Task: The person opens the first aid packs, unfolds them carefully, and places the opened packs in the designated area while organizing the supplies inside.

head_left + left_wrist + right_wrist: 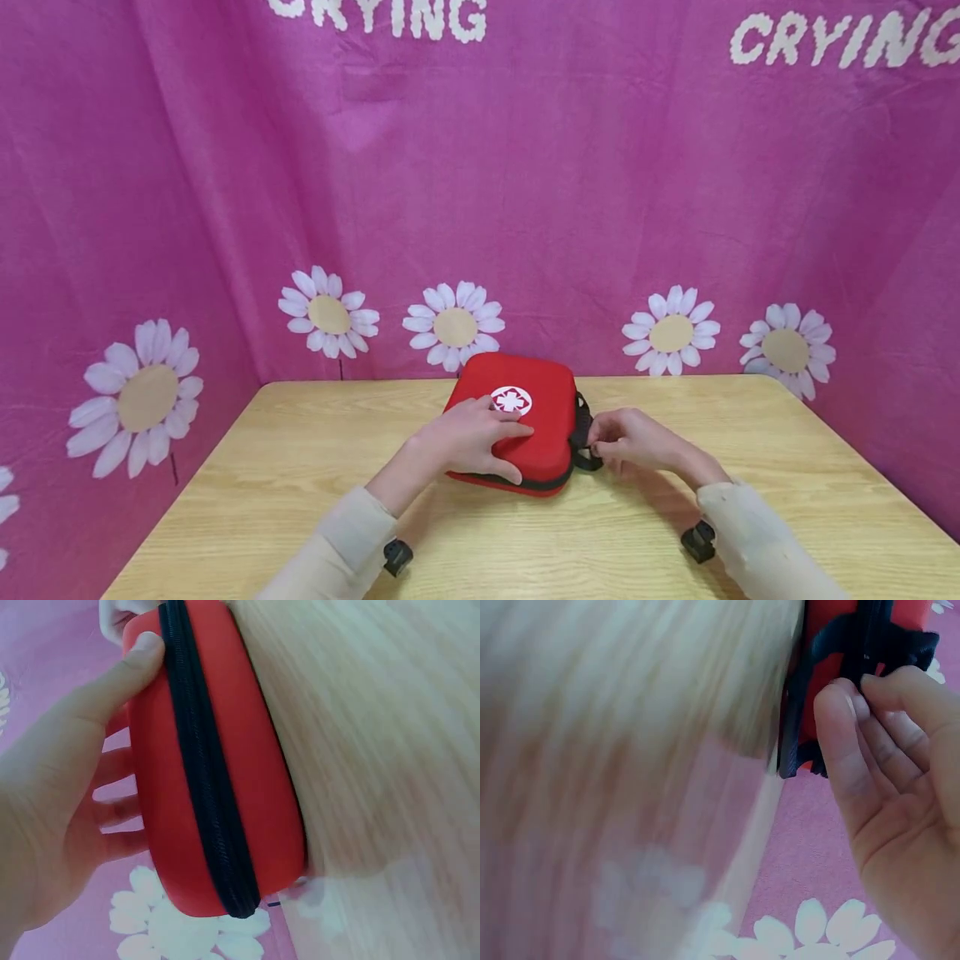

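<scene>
A red first-aid case [540,392] with a white cross emblem lies on the wooden table, closed along the black zipper [199,750] that I can see. Across its lid my left hand [476,437] rests with fingers spread, the thumb near the front edge by the zipper. At the case's right side, my right hand [637,439] pinches at the zipper end, beside the black handle strap [799,697]. The small zipper pull itself is mostly hidden between thumb and fingertips of that hand [900,780].
The light wooden table [315,467] extends around the case on all sides. Behind it and to both sides hangs a magenta cloth [525,183] printed with white daisies and lettering. A black wrist device [397,556] sits under each sleeve.
</scene>
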`<state>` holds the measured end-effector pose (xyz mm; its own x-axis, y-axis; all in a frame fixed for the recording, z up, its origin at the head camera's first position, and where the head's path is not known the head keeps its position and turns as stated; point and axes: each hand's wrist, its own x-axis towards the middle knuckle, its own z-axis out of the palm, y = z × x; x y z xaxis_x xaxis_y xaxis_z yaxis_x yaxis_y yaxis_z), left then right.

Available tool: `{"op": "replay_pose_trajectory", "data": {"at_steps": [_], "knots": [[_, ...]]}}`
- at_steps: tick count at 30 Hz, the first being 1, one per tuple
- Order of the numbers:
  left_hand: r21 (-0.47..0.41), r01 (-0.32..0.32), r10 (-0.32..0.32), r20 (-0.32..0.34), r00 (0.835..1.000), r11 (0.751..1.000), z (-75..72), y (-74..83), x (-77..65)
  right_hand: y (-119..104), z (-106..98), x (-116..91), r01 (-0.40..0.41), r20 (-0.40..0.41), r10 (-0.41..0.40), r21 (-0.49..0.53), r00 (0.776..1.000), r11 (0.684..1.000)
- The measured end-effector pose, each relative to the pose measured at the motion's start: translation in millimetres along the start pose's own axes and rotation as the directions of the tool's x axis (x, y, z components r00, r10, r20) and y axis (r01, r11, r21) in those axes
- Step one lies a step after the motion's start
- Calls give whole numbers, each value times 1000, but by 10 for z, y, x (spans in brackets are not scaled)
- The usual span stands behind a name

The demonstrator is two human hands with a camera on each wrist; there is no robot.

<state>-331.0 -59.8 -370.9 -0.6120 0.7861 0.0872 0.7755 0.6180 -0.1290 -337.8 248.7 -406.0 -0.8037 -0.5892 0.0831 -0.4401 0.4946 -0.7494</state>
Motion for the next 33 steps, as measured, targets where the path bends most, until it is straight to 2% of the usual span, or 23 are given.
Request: {"op": "replay_pose_trajectory", "data": {"at_steps": [4,9,14,20,25,29,33], "knots": [[34,25,-24,-18,1000,999,13,39,28,9,-19,-18,20,-33,-20,-4,999,1000],[37,44,-42,-34,999,998,32,46,36,9,-12,-5,4,-37,-4,1,999,1000],[49,63,-61,-53,997,997,24,79,51,7,-16,-19,10,-12,-10,18,1000,1000],[81,106,-100,-70,993,991,19,160,87,-24,-27,-59,9,65,-14,80,998,997],[111,123,-115,-75,991,986,39,194,98,-22,-31,-79,24,47,-27,69,999,997],[17,100,-100,-17,995,995,57,116,37,-24,-19,-64,41,4,-41,13,999,999],[-118,67,-61,59,996,991,62,-55,-67,-6,-16,-36,26,-15,-26,-10,1000,1000]]}}
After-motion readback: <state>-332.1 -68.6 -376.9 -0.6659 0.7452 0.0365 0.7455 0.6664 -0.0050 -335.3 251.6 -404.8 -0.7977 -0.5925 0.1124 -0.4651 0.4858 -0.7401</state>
